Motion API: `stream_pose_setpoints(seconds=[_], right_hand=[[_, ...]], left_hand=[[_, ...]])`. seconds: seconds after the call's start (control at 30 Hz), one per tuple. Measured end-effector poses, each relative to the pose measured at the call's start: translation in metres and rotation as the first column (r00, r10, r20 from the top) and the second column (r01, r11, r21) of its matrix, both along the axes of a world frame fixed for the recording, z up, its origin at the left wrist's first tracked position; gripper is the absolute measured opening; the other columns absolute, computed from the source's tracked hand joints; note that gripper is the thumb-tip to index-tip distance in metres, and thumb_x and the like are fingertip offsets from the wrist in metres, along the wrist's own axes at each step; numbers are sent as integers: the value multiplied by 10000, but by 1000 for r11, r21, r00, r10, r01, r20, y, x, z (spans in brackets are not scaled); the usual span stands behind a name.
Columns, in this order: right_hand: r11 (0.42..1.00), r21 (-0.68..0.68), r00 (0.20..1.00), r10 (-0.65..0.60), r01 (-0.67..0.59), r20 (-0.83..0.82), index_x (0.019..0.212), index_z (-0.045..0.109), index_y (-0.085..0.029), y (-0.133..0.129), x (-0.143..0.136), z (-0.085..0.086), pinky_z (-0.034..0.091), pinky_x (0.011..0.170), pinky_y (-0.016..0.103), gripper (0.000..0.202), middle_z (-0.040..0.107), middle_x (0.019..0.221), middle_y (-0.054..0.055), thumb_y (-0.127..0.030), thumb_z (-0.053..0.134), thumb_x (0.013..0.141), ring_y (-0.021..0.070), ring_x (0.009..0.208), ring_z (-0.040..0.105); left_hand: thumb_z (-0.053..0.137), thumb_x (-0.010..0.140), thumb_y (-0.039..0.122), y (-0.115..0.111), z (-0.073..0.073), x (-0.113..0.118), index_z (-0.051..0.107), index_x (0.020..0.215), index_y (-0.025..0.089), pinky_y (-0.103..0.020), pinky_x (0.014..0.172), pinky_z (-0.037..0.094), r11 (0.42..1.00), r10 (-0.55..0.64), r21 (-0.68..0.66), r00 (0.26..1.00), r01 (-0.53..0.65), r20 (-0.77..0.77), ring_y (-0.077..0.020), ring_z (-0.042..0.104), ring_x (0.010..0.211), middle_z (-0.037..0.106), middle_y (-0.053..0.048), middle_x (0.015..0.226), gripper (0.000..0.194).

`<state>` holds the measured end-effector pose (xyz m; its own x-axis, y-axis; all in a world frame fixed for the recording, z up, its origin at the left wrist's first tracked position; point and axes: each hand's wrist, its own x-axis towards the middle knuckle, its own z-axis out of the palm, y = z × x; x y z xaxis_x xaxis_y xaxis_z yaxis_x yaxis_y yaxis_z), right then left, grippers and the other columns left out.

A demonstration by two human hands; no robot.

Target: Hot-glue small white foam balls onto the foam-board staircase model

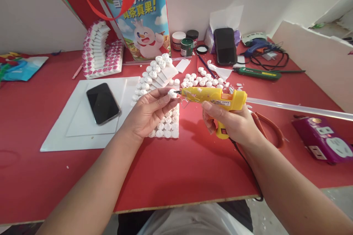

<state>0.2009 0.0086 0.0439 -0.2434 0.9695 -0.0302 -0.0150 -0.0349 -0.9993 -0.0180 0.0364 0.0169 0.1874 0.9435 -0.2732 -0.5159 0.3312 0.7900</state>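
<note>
Between the fingertips of my left hand is a small white rosette. My right hand is wrapped round the handle of a yellow glue gun, whose dark nozzle points left and meets the rosette. From the back of the gun a long clear glue stick sticks out. Behind and below my left hand stands a white board piece with stepped strips, covered in rows of white rosettes; my hand hides part of it. Loose white rosettes lie in a cluster beyond the gun.
A phone rests on white boards at left. A pink-and-white rosette piece and a gift bag stand behind. Paint jars, a second phone, a green tool, red-handled pliers and a purple power strip sit around.
</note>
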Motion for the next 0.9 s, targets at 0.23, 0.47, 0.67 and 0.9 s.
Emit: stream_pose_setpoints(seconds=[0.23, 0.47, 0.67, 0.9], right_hand=[[1000, -4, 1000, -4, 4, -8, 601, 620, -189, 0, 1, 0, 434, 372, 233, 439, 562, 498, -21, -491, 810, 857, 101, 389, 525], [1000, 14, 1000, -3, 3, -10, 597, 617, -189, 0, 1, 0, 428, 368, 224, 420, 565, 491, -22, -448, 792, 877, 97, 384, 525], [1000, 21, 1000, -8, 9, -10, 597, 617, -189, 1, 1, -2, 425, 365, 227, 397, 562, 490, -24, -415, 793, 872, 100, 379, 527], [1000, 10, 999, 2, -2, -48, 607, 622, -193, 1, 2, -3, 433, 367, 240, 410, 569, 507, -21, -451, 784, 883, 107, 388, 537]], left_hand=[[781, 838, 34, 0, 0, -1, 803, 990, 127, -232, 964, 618, 1000, 15, 2, 1000, -15, -11, -112, 775, 850, 800, -42, 989, 179], [801, 805, 19, 1, 1, 0, 809, 925, 127, -167, 845, 630, 999, 28, 23, 1000, -28, 0, -98, 774, 809, 801, -20, 913, 162], [835, 770, 40, 1, 0, 0, 816, 914, 142, -170, 840, 632, 998, 36, 58, 999, -34, -28, -100, 778, 809, 807, -8, 901, 177], [890, 764, 182, 0, 1, -3, 796, 936, 171, -299, 928, 633, 976, 120, 202, 977, -84, -174, -139, 776, 817, 800, -20, 920, 196]])
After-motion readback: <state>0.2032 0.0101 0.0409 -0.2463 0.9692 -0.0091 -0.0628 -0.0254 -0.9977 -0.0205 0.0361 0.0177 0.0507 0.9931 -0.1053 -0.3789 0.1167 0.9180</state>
